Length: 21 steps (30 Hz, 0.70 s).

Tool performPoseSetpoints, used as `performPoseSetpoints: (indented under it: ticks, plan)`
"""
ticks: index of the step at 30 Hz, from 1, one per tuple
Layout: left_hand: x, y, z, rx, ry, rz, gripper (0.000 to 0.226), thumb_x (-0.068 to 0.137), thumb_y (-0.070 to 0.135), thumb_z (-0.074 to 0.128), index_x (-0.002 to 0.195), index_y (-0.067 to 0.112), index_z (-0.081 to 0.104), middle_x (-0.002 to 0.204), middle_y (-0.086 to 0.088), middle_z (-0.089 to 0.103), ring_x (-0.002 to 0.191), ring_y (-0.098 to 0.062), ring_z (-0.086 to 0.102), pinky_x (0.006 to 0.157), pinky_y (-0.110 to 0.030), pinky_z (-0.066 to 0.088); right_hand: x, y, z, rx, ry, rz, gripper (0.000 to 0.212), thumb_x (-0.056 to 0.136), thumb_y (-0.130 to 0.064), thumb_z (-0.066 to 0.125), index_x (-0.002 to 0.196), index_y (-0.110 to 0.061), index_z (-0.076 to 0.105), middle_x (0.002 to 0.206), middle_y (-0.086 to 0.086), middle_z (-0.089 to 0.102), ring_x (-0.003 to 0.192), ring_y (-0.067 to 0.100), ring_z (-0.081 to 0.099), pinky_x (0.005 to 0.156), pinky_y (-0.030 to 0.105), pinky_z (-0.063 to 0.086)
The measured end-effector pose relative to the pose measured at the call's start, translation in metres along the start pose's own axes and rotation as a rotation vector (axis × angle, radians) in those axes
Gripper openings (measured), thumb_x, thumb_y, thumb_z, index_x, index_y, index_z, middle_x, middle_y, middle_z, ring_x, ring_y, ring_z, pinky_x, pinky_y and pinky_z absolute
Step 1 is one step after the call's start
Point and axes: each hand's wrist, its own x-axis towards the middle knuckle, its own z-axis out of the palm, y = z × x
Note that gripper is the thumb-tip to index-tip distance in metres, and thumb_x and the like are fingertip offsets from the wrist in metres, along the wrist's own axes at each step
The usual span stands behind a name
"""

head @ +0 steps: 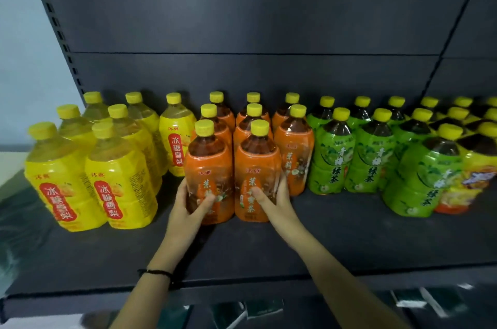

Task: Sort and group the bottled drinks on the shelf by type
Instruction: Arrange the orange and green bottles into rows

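Observation:
Bottled drinks with yellow caps stand on a dark shelf (269, 253). Several yellow pear-drink bottles (61, 180) fill the left side. Orange tea bottles stand in the middle, green tea bottles (332, 164) to the right. My left hand (188, 207) grips the front left orange bottle (209, 167) low on its side. Beside it, my right hand (274, 202) holds the front right orange bottle (256, 167) around its lower body. Both bottles stand upright on the shelf, touching each other.
At the far right a yellow and orange labelled bottle (468, 183) stands beside a green one (419, 180), with more dark-topped bottles behind. The shelf's front strip (349, 245) lies bare. Below the shelf edge, dark packets (263, 310) show.

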Motion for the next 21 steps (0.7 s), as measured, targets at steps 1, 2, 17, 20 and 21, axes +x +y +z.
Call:
performPoseSetpoints:
  ticks: [1, 2, 17, 20, 21]
  plan:
    - [-0.004, -0.002, -0.003, 0.045, -0.002, -0.004, 0.069, 0.077, 0.042, 0.068, 0.139, 0.033, 0.039, 0.121, 0.021, 0.055, 0.107, 0.004, 0.055, 0.084, -0.020, 0.047, -0.003, -0.003, -0.004, -0.006, -0.011, 0.008, 0.075, 0.081, -0.047, 0.067, 0.133, -0.054, 0.012, 0.139, -0.022, 0.035, 0.129, 0.001, 0.037, 0.090, 0.002, 0.037]
    - [-0.009, -0.004, -0.007, 0.093, 0.018, -0.004, 0.066, 0.079, 0.042, 0.069, 0.138, 0.031, 0.042, 0.120, 0.019, 0.057, 0.107, 0.001, 0.056, 0.087, -0.024, 0.047, -0.006, -0.006, -0.009, -0.024, -0.013, 0.019, 0.072, 0.085, -0.039, 0.067, 0.135, -0.049, 0.016, 0.132, -0.025, 0.040, 0.122, -0.003, 0.041, 0.081, -0.002, 0.038]
    - [-0.085, 0.019, 0.118, 0.455, 0.342, -0.098, 0.050, 0.083, 0.033, 0.068, 0.123, 0.012, 0.048, 0.139, -0.018, 0.035, 0.120, -0.044, 0.041, 0.096, -0.054, 0.038, -0.104, -0.003, -0.196, -0.289, 0.218, 0.103, 0.010, 0.087, -0.020, 0.067, 0.097, -0.025, 0.066, 0.085, -0.003, 0.064, 0.072, -0.004, 0.060, 0.070, 0.016, 0.049]
    - [-0.102, 0.040, 0.188, 0.353, 0.186, -0.010, 0.043, 0.086, 0.029, 0.066, 0.124, 0.016, 0.049, 0.127, -0.012, 0.046, 0.118, -0.034, 0.047, 0.094, -0.046, 0.039, -0.128, -0.008, -0.255, -0.291, 0.262, 0.110, 0.014, 0.088, -0.016, 0.066, 0.100, -0.024, 0.063, 0.080, -0.004, 0.062, 0.068, -0.005, 0.059, 0.069, 0.016, 0.047]
    - [-0.107, 0.047, 0.212, 0.327, 0.126, 0.019, 0.041, 0.087, 0.031, 0.064, 0.123, 0.020, 0.049, 0.122, -0.005, 0.050, 0.115, -0.028, 0.051, 0.091, -0.043, 0.042, -0.135, -0.011, -0.273, -0.304, 0.275, 0.109, 0.016, 0.089, -0.016, 0.066, 0.101, -0.025, 0.062, 0.080, -0.004, 0.062, 0.069, -0.004, 0.060, 0.069, 0.016, 0.047]
